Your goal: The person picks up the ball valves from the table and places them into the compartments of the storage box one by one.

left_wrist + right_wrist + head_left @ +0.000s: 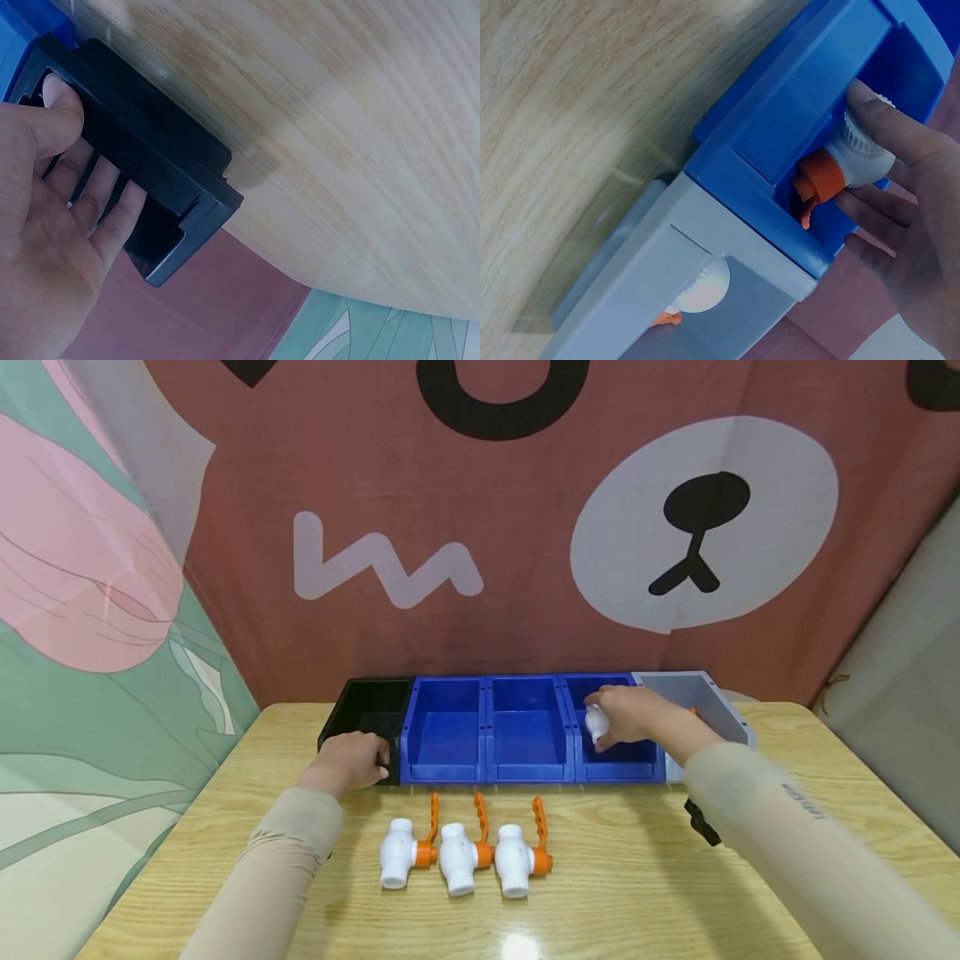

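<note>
My right hand (630, 714) holds a white ball valve (859, 154) with an orange handle fitting inside the rightmost blue bin (618, 771). The right wrist view shows the thumb against its ribbed end and fingers below the body. At the far left, my left hand (351, 762) grips the front of the black bin (142, 142), its thumb at the rim and fingers reaching into the opening. Three more white ball valves, a left one (396, 853), a middle one (457, 858) and a right one (513, 860), lie in a row on the table with orange handles pointing away.
Two other blue bins, one left (447, 739) and one centre (527, 737), stand between the black bin and the held valve's bin. At the right end, a grey bin (712, 259) contains a white-and-orange valve (705, 286). A printed cloth (525, 635) hangs behind the wooden table (615, 893).
</note>
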### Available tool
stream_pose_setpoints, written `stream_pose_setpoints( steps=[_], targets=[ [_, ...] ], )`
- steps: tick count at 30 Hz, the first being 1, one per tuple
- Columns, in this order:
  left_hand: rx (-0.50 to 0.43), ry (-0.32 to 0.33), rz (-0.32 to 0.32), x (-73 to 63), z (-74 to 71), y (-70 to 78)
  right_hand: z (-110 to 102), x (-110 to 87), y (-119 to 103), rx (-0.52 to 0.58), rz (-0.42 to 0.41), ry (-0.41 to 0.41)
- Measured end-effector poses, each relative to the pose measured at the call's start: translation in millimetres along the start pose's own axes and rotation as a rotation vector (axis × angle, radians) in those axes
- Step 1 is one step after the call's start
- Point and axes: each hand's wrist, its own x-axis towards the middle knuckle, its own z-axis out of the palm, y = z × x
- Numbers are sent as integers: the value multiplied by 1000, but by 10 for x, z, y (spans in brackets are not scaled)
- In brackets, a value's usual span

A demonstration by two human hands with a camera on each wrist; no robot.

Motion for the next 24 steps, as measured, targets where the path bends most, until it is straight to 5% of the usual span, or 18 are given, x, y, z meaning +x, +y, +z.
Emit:
stream_pose_setpoints(
  steps=[24],
  targets=[
    [-16,-24,-15,-15,-11,-12,196,50,-61,-111,-8,26]
  ],
)
